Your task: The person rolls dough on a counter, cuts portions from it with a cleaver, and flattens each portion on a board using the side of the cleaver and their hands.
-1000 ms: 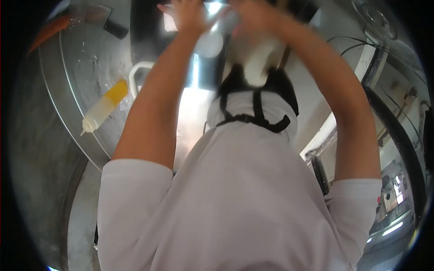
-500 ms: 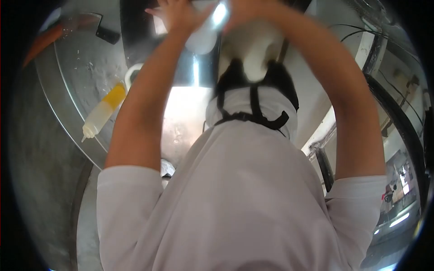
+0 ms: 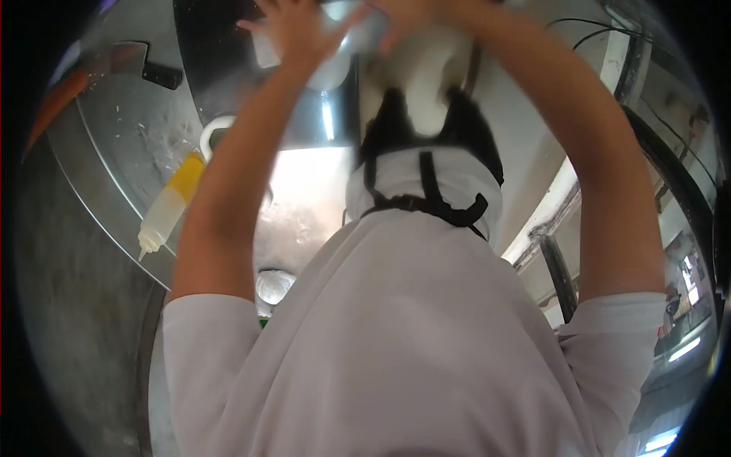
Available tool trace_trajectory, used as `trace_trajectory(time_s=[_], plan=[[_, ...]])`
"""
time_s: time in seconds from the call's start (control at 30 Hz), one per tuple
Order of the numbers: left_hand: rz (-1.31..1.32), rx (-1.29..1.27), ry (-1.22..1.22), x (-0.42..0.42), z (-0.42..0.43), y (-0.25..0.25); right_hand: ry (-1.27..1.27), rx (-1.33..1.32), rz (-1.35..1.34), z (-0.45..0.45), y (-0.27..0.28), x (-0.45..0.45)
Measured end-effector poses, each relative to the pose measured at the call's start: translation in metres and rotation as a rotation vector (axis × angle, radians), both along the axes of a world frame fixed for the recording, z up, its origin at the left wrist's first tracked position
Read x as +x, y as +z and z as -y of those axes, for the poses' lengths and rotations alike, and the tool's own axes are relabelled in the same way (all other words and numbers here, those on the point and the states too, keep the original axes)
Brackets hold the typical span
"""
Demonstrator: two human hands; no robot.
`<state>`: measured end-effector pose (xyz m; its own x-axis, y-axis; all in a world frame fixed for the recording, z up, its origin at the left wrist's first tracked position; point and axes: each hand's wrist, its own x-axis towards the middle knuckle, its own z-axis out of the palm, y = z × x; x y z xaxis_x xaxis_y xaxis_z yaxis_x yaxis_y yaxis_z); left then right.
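My left hand [image 3: 295, 32] is at the top edge, its fingers spread over a dark, shiny surface [image 3: 209, 65]. Just right of it, my right hand [image 3: 407, 17] is blurred and partly cut off by the frame; whether it holds anything is unclear. A pale, rounded, translucent shape [image 3: 333, 74] shows below and between the hands. Beside my left forearm is a curved white handle [image 3: 207, 139]. A squeeze bottle [image 3: 161, 217] with yellow at its base end lies on the metal counter [image 3: 126, 137], nozzle toward the lower left.
A wide blade with a black handle [image 3: 161, 75] lies at the upper left, near an orange object [image 3: 57, 107]. A crumpled whitish bundle [image 3: 274, 286] sits left of my torso. Black cables [image 3: 601, 27] and a dark curved bar [image 3: 670, 171] are on the right.
The view has shifted, so the bottle, blade and handle appear further left and the bundle has come into sight. My left hand appears further left, still spread; my right hand remains near the top edge.
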<state>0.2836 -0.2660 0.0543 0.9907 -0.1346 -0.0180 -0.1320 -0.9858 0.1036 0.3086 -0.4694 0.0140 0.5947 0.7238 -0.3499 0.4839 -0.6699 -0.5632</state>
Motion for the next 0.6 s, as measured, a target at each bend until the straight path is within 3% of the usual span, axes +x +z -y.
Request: trace_trajectory(time_s=[0.1, 0.17, 0.2, 0.27, 0.37, 0.47, 0.53, 0.6], plan=[[0.016, 0.019, 0.011, 0.016, 0.007, -0.008, -0.034, 0.074, -0.103, 0.010, 0.013, 0.020], [0.081, -0.017, 0.048, 0.034, 0.006, -0.005, 0.071, 0.171, 0.166, 0.011, 0.033, 0.039], [0.104, -0.027, 0.024, 0.043, 0.002, -0.001, 0.008, 0.092, 0.160, 0.002, 0.039, 0.047], [0.007, -0.013, -0.082, 0.050, -0.014, 0.007, -0.029, 0.139, -0.122, -0.013, 0.047, 0.034], [-0.053, 0.099, -0.234, 0.003, -0.043, -0.008, -0.086, 0.137, -0.034, -0.021, -0.028, -0.032], [-0.036, 0.037, -0.254, 0.014, -0.046, -0.021, -0.168, 0.042, -0.059, -0.023, 0.014, -0.029], [0.051, 0.011, -0.317, 0.031, -0.049, -0.011, -0.224, 0.010, 0.004, -0.027, -0.009, -0.020], [0.117, 0.029, -0.300, 0.052, -0.042, -0.010, -0.371, 0.272, 0.335, -0.023, -0.027, -0.004]])
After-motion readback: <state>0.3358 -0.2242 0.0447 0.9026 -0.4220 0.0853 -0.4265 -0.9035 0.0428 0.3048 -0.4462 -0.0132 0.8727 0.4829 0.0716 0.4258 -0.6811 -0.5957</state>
